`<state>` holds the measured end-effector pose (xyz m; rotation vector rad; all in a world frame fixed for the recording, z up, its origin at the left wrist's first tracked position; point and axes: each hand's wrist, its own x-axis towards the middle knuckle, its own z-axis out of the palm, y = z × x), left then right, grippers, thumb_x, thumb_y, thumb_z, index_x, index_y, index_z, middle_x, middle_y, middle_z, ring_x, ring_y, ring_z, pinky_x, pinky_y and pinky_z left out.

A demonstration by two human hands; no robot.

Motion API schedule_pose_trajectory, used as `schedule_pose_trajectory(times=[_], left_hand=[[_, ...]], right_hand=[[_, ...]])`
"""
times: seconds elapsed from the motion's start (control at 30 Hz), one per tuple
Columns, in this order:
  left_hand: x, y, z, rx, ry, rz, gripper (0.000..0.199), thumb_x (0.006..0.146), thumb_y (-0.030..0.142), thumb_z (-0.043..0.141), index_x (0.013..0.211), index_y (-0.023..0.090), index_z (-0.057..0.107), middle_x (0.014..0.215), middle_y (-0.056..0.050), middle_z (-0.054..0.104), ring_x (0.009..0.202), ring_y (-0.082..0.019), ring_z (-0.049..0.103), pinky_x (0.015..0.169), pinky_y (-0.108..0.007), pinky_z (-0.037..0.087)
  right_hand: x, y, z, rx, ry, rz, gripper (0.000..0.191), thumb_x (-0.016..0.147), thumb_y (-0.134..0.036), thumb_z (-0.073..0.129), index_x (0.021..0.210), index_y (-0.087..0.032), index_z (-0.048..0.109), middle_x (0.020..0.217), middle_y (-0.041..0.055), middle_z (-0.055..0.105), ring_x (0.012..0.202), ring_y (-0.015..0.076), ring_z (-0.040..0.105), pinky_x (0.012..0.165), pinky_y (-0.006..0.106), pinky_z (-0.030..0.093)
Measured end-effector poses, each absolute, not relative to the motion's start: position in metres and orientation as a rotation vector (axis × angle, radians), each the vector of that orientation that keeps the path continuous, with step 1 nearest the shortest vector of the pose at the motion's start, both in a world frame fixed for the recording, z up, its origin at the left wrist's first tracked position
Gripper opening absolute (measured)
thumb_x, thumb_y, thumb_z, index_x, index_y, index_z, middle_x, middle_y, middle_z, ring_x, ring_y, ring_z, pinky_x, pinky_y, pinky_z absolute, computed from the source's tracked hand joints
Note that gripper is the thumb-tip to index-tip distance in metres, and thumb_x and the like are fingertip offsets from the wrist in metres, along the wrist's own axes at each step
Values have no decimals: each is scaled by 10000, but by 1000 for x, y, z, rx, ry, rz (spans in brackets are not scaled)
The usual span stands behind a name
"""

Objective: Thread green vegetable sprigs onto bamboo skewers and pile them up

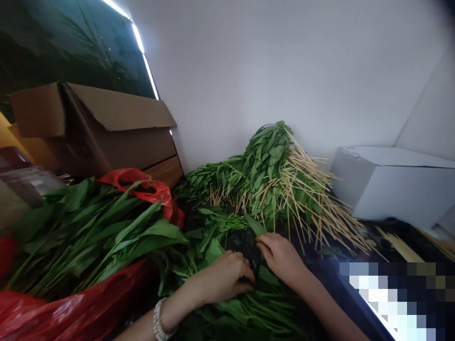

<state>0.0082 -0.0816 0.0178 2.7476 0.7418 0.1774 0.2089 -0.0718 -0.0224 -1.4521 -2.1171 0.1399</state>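
Observation:
My right hand [282, 258] pinches a long green leaf [255, 224] between thumb and fingers, its tip pointing up and left. Beside it, my left hand [229, 278], with a white beaded bracelet at the wrist, is closed with curled fingers; whatever is inside them is hidden. Loose leafy greens [245, 308] with thin stems lie beneath and in front of both hands on a dark surface. Just beyond the hands is a small bunch of leafy stems [227, 222].
A heap of leafy greens on thin wooden sticks [273, 166] leans by the white wall. To the left, a red plastic bag [117, 289] holds large-leaved stems, with an open cardboard box [124, 142] behind. A white box [398, 184] and more sticks [401, 244] are right.

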Motion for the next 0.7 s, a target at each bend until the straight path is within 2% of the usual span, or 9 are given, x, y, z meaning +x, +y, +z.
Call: schedule_pose_trajectory(times=[0.1, 0.27, 0.4, 0.5, 0.6, 0.7], left_hand=[[9, -77, 24, 2719, 774, 213, 72, 849, 212, 666, 859, 263, 716, 833, 10, 677, 877, -177, 617, 791, -273, 423], [4, -56, 44, 2579, 910, 527, 167, 917, 176, 538, 926, 209, 701, 903, -28, 671, 855, -157, 616, 795, -254, 460], [-1, -33, 47, 2418, 978, 826, 136, 889, 190, 574, 914, 193, 708, 892, -38, 690, 854, -169, 636, 793, -266, 480], [-1, -21, 39, 2299, 1046, 1103, 128, 881, 217, 588, 899, 187, 711, 883, -44, 695, 857, -179, 640, 802, -282, 480], [-1, -16, 28, 2143, 1134, 1464, 189, 923, 255, 534, 928, 182, 709, 908, -54, 685, 888, -185, 625, 823, -294, 465], [-3, -17, 18, 2014, 1156, 1622, 227, 950, 277, 499, 955, 182, 705, 917, -55, 679, 891, -183, 618, 824, -294, 462]], right_hand=[[214, -72, -15, -1341, -2038, 366, 235, 929, -234, 472, 955, -204, 703, 887, 25, 713, 791, 144, 648, 718, 234, 467], [222, -77, -2, -1163, -1799, 944, 323, 911, -433, 506, 953, -193, 719, 799, 17, 697, 732, 166, 621, 649, 253, 455], [225, -76, -2, -1184, -1800, 947, 264, 840, -387, 593, 975, -197, 716, 803, 11, 695, 734, 170, 611, 664, 261, 442], [226, -72, -7, -1205, -1790, 854, 241, 852, -363, 550, 908, -202, 722, 823, 20, 703, 765, 182, 623, 713, 279, 455], [228, -67, -12, -1232, -1715, 793, 279, 868, -409, 520, 869, -201, 705, 828, 29, 691, 782, 190, 625, 732, 290, 466], [230, -65, -13, -1258, -1584, 777, 328, 874, -471, 500, 872, -201, 685, 786, 29, 669, 766, 193, 619, 704, 286, 478]])
